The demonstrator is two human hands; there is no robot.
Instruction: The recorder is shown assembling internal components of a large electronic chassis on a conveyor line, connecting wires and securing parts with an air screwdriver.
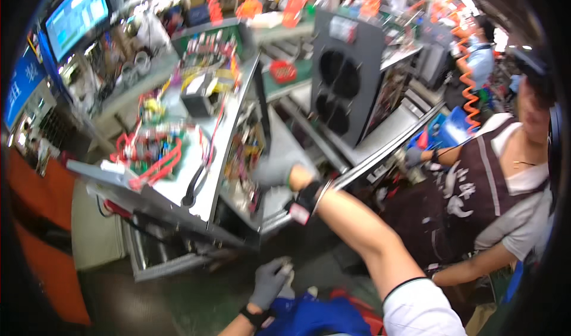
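Note:
An open metal equipment cabinet (205,184) stands tilted on the line, with circuit boards, wires and a black power cable (193,187) on its white plate. My right arm stretches across to it. My right hand (275,173), in a grey glove with a black wrist strap, is beside the cabinet's inner side, near a bundle of wires and parts (244,157). Its fingers are blurred. Low in front of me, my left hand (270,283), also gloved in grey, is curled. Something pale shows at its fingers, too unclear to name.
A dark grey cabinet with two round fans (345,77) stands further along the roller conveyor (386,151). At the right a person in a dark apron (458,199) works close by, near a blue bin (455,127). Orange coiled hoses (470,98) hang overhead. A monitor (77,17) is at far left.

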